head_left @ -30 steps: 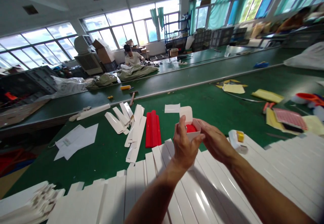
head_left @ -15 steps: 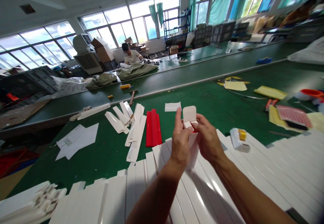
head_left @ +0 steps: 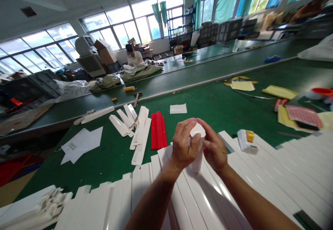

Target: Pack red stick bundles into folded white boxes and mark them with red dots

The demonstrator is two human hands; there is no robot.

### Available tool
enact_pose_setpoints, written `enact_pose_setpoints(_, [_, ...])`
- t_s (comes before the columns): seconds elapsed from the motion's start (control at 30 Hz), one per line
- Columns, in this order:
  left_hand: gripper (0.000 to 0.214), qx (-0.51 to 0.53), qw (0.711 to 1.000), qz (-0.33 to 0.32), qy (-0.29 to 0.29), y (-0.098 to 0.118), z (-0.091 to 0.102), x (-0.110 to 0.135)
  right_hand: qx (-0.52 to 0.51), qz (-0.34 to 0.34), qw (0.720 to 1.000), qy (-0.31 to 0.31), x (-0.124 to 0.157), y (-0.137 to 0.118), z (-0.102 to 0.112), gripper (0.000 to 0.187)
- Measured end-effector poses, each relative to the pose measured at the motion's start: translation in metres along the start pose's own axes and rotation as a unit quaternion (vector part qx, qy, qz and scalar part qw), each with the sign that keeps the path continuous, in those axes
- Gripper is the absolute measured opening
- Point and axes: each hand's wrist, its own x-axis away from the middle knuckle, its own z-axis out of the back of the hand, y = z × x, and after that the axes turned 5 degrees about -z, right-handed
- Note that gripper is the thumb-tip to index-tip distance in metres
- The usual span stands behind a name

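Upright between my hands stands a narrow white box (head_left: 197, 160), its top flap bent over toward me. My left hand (head_left: 183, 145) wraps the box's left side, thumb against the flap. From the right, my right hand (head_left: 213, 149) grips the box, fingers meeting the left ones behind the top. The box's contents are hidden. Beneath it lies a wide row of long white boxes (head_left: 109, 205). Just left of my hands, several red strips (head_left: 158, 131) lie side by side on the green table (head_left: 208, 102).
Flattened white cartons (head_left: 140, 133) lie left of the red strips, with paper sheets (head_left: 82, 145) further left. A tape dispenser (head_left: 247, 141) rests on the boxes at right. Yellow sheets (head_left: 279, 92) and a red-printed sheet (head_left: 304, 115) lie farther right. Another person (head_left: 134, 57) sits in the background.
The box's top flap stood upright with something red showing in the opening; now it is folded down over the top. My hands have closed around the upper end.
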Motion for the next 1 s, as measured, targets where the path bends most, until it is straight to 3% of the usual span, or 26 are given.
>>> enact_pose_setpoints(0.13, [0.041,-0.045,0.996,-0.045,-0.060,-0.004,0.014,-0.010,0.159,0.057,0.986,0.008,0.001,-0.002,-0.002,0.073])
enact_pose_setpoints(0.23, [0.042,-0.053,0.995,-0.054,-0.065,-0.006,0.020,-0.015,0.218,0.062,0.974,0.020,-0.001,-0.005,-0.008,0.072])
enact_pose_setpoints(0.37, [0.033,-0.037,0.995,-0.053,-0.081,-0.006,0.024,-0.020,0.227,0.075,0.971,0.005,-0.002,-0.004,-0.010,0.068])
enact_pose_setpoints(0.47, [0.031,-0.047,0.989,-0.051,-0.131,-0.004,0.029,-0.026,0.226,0.093,0.970,-0.005,-0.003,-0.001,-0.007,0.068])
enact_pose_setpoints(0.67, [0.032,-0.103,0.962,-0.105,-0.232,0.000,0.043,-0.039,0.209,0.083,0.973,-0.044,-0.005,-0.003,-0.005,0.070])
enact_pose_setpoints(0.87, [0.038,-0.129,0.944,-0.195,-0.234,-0.004,0.041,-0.034,0.203,0.105,0.972,-0.063,-0.010,0.002,-0.001,0.070])
enact_pose_setpoints(1.0, [0.039,-0.186,0.923,-0.202,-0.270,-0.007,0.037,-0.032,0.164,0.089,0.979,-0.078,-0.014,0.007,0.002,0.070])
